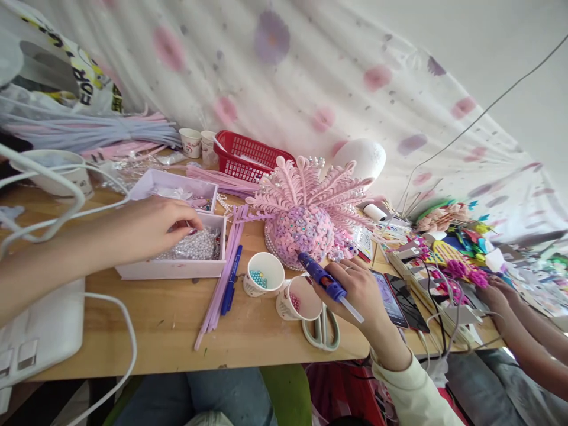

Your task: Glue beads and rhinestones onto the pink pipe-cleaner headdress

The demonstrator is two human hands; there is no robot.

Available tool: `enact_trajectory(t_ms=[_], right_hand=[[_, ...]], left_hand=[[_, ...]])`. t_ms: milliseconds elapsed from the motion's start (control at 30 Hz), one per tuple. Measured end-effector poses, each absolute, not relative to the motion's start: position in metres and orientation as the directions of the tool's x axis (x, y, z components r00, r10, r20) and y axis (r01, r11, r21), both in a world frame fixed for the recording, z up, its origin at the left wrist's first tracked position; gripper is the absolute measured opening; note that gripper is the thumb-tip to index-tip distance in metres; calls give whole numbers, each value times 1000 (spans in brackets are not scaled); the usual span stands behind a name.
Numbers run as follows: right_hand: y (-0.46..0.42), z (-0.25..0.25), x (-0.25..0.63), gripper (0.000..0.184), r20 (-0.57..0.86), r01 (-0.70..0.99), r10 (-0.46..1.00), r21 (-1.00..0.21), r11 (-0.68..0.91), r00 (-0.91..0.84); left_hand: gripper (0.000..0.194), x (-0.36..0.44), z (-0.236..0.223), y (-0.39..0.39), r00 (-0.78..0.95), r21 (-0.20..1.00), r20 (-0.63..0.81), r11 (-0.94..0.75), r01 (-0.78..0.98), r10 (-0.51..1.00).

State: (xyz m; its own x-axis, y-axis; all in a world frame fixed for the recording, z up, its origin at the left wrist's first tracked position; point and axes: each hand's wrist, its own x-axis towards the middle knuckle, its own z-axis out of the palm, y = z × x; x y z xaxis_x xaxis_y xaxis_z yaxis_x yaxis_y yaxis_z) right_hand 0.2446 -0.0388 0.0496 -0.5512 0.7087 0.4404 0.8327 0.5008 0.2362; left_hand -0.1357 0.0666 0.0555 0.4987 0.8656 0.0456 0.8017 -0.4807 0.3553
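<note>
My right hand (355,290) is wrapped round a blue glue gun (320,275) with a clear glue stick poking out of its back. The gun's tip touches or nearly touches a domed pink and purple headpiece (302,234) covered in small flowers, with pink feather-like plumes (306,183) rising behind it. Over the white box of pearl beads (195,244) at the left is my left hand (153,228), its fingers curled together at the beads. Whatever the fingertips pinch, if anything, is hidden. Two paper cups, one with blue beads (258,279) and one with pink beads (294,302), stand in front of the headpiece.
Purple pipe cleaners (222,278) and a blue marker (231,281) lie beside the bead box. Scissors (322,331) rest near the table edge. Behind are a red basket (248,155) and a white foam ball (361,158). Phones (406,302), a power strip (415,290) and a co-worker's hands (497,296) are right.
</note>
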Motion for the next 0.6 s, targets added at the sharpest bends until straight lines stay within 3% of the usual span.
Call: enact_trajectory(t_ms=[367, 600], right_hand=[[-42, 51, 243, 29, 387, 850, 756, 241, 469, -527], [-43, 54, 243, 36, 298, 923, 878, 31, 383, -374]], left_hand=[[38, -127, 66, 55, 507, 429, 95, -495, 756, 857], [35, -123, 75, 59, 468, 330, -39, -431, 840, 883]])
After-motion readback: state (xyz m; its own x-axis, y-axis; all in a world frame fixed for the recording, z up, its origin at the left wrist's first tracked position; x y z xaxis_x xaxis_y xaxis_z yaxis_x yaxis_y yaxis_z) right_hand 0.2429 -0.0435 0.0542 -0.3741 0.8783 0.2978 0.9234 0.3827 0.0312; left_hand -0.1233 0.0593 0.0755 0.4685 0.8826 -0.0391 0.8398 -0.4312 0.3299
